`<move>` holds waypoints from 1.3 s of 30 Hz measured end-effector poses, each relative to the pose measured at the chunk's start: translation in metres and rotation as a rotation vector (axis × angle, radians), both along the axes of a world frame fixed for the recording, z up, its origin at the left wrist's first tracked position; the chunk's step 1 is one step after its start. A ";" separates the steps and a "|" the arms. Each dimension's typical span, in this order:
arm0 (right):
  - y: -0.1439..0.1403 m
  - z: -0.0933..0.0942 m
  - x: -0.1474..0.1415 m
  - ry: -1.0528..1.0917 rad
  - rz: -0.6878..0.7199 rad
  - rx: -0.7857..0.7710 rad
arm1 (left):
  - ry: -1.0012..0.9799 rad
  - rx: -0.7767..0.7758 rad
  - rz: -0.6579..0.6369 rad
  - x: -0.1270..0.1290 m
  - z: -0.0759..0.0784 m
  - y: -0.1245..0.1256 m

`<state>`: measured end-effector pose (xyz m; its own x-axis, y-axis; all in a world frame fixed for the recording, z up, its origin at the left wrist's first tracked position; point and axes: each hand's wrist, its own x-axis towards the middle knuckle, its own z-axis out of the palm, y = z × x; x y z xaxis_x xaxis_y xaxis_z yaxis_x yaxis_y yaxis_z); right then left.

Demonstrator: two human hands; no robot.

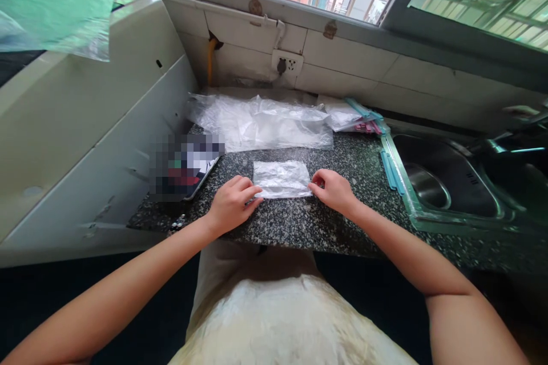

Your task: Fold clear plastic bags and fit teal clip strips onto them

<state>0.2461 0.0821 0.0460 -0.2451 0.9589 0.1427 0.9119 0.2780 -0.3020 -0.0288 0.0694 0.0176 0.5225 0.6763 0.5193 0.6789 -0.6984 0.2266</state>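
Head view: both hands are down on the speckled worktop (299, 222) near its front edge. The left hand (233, 202), fingers curled, pins the left end of a small folded clear plastic bag (281, 178). The right hand (334, 189) pinches its right end. Crumpled plastic sheets (261, 121) lie towards the back edge, with the steel sink (445, 182) at the right.

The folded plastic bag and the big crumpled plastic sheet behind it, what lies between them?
Only bare speckled countertop separates folded plastic bag from crumpled plastic sheet, head view.
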 end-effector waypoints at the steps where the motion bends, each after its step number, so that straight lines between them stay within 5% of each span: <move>1: -0.001 0.000 0.000 -0.006 0.070 0.098 | 0.042 0.036 -0.015 0.001 -0.001 -0.001; 5: -0.006 -0.004 0.000 -0.131 0.424 0.345 | 0.157 0.139 -0.010 0.003 -0.001 -0.001; 8: -0.009 -0.006 0.001 -0.278 0.514 0.399 | 0.205 0.167 0.003 0.003 -0.001 0.000; 15: -0.010 -0.010 0.009 -0.436 0.537 0.485 | 0.219 0.199 -0.016 0.000 -0.002 0.001; 25: -0.011 -0.013 0.016 -0.398 0.476 0.514 | 0.004 0.074 -0.028 0.001 -0.003 0.003; 33: -0.013 -0.002 0.000 -0.112 0.377 0.408 | -0.057 -0.019 -0.013 0.013 0.006 0.007; 39: -0.005 -0.005 -0.013 -0.092 0.395 0.419 | -0.099 -0.001 -0.013 0.010 0.013 0.008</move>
<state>0.2328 0.0768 0.0413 -0.6018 0.6589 0.4513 0.7322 0.6809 -0.0179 -0.0187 0.0774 0.0303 0.4771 0.6707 0.5679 0.6442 -0.7064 0.2932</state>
